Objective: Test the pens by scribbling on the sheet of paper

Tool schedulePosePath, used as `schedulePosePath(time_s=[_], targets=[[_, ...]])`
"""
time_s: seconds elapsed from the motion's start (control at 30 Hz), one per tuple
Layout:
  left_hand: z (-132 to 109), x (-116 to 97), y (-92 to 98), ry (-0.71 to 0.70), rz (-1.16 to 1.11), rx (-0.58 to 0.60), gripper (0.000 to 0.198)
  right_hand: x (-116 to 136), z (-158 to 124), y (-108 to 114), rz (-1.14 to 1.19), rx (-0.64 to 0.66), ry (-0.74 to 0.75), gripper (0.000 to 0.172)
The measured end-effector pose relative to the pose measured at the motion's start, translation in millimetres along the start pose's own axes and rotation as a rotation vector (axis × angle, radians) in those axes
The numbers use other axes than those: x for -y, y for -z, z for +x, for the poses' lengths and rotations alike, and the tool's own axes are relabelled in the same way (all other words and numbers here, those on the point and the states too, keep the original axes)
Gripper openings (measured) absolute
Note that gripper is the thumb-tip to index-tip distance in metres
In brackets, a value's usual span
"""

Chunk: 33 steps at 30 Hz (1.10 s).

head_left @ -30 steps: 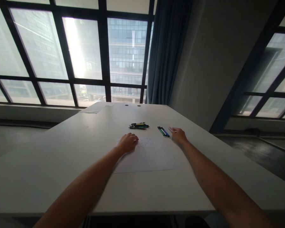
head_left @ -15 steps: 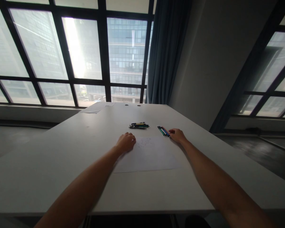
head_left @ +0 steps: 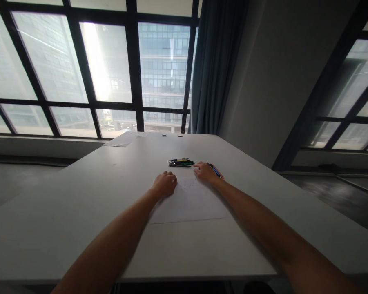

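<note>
My left hand [head_left: 164,184] rests on the upper left part of a white sheet of paper [head_left: 190,209], its fingers loosely bent and no pen visible in them. Small faint marks show on the sheet near its top. My right hand [head_left: 204,171] reaches leftward over the sheet's upper right corner, fingers apart, with the fingertips close to a small pile of pens [head_left: 181,162]. Black, green and yellow show in that pile. Beside the right hand's far side lie a blue pen [head_left: 215,170] and a reddish pen [head_left: 219,172], partly covered by the hand.
A long white table [head_left: 88,196] stretches toward the windows [head_left: 163,69]. More papers [head_left: 122,139] lie at its far left edge. Two dark round holes [head_left: 164,135] sit near the far end. A blue curtain [head_left: 211,69] hangs behind the table.
My right hand has moved left from the right-hand pens toward the pen pile and now hides the green pen there. The left hand has stayed on the paper.
</note>
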<state>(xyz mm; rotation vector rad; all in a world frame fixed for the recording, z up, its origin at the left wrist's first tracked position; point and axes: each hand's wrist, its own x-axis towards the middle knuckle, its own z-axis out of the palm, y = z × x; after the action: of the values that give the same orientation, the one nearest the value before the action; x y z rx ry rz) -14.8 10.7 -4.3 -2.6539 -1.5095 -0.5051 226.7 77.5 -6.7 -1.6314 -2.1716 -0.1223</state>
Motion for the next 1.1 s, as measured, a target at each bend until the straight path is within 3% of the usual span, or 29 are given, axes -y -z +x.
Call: schedulePosePath(time_s=[0.13,0.33,0.5,0.67,0.73,0.9,1.1], targets=[[-1.6,-2.1,2.2,-0.002,-0.004,-0.010,0.025,21.9,23.6,-13.5,-0.089,0.044,-0.027,0.032],[-2.1,-2.1,2.8,-0.010,-0.009,-0.013,0.024,28.2,32.6,-14.2,-0.142,0.062,-0.075,0.020],[-1.2,-1.7,0.7,-0.013,0.001,-0.034,0.022,27.9,9.9,3.7,-0.122,0.031,-0.028,0.014],[1.0,-5.3,3.2,-0.008,-0.006,-0.249,0.039,23.2,-33.0,18.6,0.059,-0.108,0.112,0.012],[0.8,-6.3,4.5,-0.011,-0.015,-0.271,0.036,23.3,-44.7,24.1,0.137,-0.165,0.169,0.010],[-2.1,-7.2,7.1,-0.031,-0.073,-0.216,0.024,29.5,-48.7,38.8,0.244,-0.296,0.224,0.009],[-3.2,-6.3,7.7,-0.116,-0.107,-0.369,0.020,30.6,-49.6,43.5,0.246,-0.245,0.267,0.017]])
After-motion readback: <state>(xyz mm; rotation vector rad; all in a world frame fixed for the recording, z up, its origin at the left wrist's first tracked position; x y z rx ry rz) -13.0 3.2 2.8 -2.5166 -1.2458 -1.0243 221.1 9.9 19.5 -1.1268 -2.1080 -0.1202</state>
